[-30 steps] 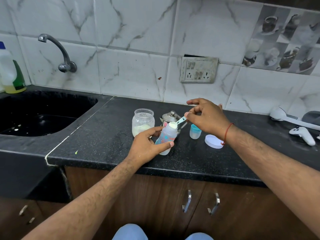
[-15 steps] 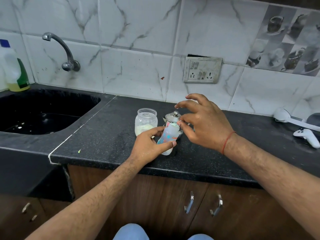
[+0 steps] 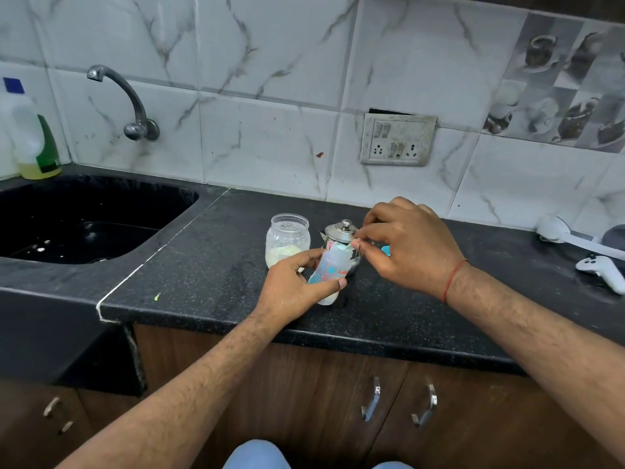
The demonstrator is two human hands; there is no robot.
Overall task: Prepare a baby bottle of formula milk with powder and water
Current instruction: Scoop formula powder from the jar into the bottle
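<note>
My left hand (image 3: 292, 287) grips a small clear baby bottle (image 3: 329, 270) with blue and red print, tilted to the right on the black counter (image 3: 209, 275). My right hand (image 3: 406, 245) pinches a small teal scoop (image 3: 344, 248) right at the bottle's mouth. An open glass jar (image 3: 287, 240) with pale formula powder at its bottom stands just left of the bottle. A small steel kettle (image 3: 340, 231) with a knobbed lid stands behind the bottle, partly hidden by my right hand.
A black sink (image 3: 84, 221) with a wall tap (image 3: 132, 103) lies to the left, a dish-soap bottle (image 3: 33, 140) at its far corner. A white game controller (image 3: 602, 272) and a white handled tool (image 3: 568, 236) lie at the right. A wall socket (image 3: 397, 140) is behind.
My right hand brought the scoop from above the bottle down onto its mouth. It now hides the blue cap and white lid that were visible on the counter. The bottle tilted further.
</note>
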